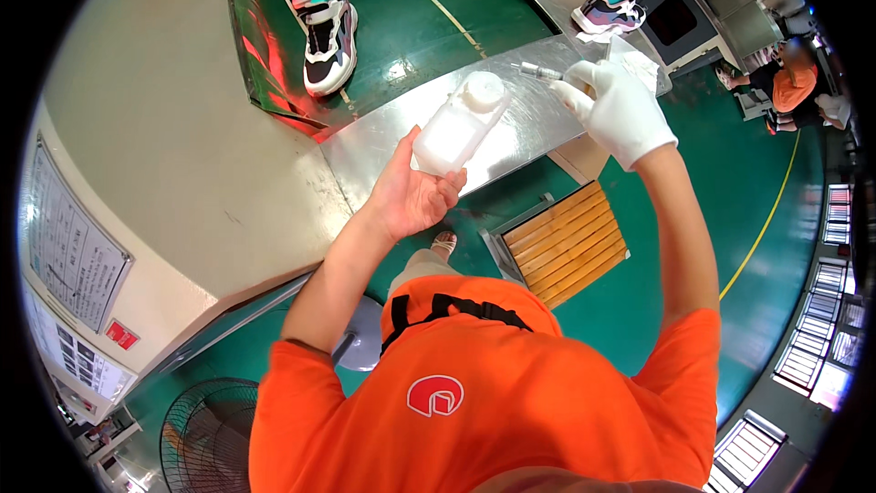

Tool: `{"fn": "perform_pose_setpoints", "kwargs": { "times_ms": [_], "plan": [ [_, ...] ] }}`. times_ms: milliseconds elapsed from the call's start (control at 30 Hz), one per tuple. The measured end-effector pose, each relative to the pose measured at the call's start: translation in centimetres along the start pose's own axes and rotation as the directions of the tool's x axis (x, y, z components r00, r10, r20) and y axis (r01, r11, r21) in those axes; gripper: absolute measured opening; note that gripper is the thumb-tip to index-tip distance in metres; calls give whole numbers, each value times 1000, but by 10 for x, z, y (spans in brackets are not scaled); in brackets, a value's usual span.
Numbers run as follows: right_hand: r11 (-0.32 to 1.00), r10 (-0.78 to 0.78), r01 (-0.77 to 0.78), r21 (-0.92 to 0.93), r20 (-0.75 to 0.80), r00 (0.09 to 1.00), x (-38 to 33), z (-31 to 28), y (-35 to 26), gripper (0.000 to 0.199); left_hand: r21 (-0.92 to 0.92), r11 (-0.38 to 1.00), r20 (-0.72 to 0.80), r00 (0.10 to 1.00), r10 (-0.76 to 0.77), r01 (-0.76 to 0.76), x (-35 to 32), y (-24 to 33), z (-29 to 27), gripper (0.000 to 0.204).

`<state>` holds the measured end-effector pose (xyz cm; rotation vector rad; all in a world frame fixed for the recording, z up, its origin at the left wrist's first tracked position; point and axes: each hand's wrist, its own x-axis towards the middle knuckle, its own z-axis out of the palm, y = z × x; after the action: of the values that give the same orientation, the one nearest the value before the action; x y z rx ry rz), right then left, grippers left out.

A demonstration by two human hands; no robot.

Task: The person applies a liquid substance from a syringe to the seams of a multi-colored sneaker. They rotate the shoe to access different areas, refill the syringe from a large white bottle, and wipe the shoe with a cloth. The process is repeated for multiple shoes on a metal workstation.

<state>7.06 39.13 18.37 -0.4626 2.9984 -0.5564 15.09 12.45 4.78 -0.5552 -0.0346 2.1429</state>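
My bare left hand (pixel 415 199) is closed around the lower end of a translucent white plastic bottle (pixel 449 135). The bottle is tilted, its white round cap (pixel 484 89) pointing up and to the right over a steel worktop (pixel 365 148). On my right hand (pixel 622 111) is a white glove, and its fingers pinch a slim silvery tool (pixel 538 71) whose exact kind I cannot make out. That tool points left toward the bottle's cap, apart from it. Beside the gloved hand lies a white sheet, cloth or paper (pixel 636 62), partly covered by the hand.
Several sneakers with green inserts, such as the near sneaker (pixel 330 59) and another sneaker (pixel 610 14), stand beyond the worktop. A wood-slatted stool (pixel 566 245) is below it. A beige machine housing (pixel 173 155) fills the left. A fan (pixel 210 438) and a seated person (pixel 796 82) are further off.
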Motion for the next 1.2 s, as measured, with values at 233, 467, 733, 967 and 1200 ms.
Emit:
{"fn": "perform_pose_setpoints", "kwargs": {
  "times_ms": [233, 467, 733, 967, 1200],
  "plan": [
    [982, 2, 26, -189, 146, 989, 16, -12, -15, 31, 581, 802, -208, 927, 312, -140, -19, -20, 1, 71],
    [895, -196, 244, -374, 162, 967, 19, -18, -25, 32, 614, -779, 745, 233, 625, 129, -23, -60, 15, 24],
    [733, -333, 408, -544, 236, 913, 37, -18, -49, 28, 489, -817, 809, 192, 556, 306, 5, -50, 26, 69],
    [963, -96, 57, -264, -139, 986, 34, -35, -7, 29, 519, -790, 752, 265, 603, 327, 11, -29, 19, 70],
    [869, 437, -365, 334, -174, 882, -60, 17, 129, 31, 404, -855, 802, 324, 502, 325, 13, -45, 22, 67]
  ]
}}
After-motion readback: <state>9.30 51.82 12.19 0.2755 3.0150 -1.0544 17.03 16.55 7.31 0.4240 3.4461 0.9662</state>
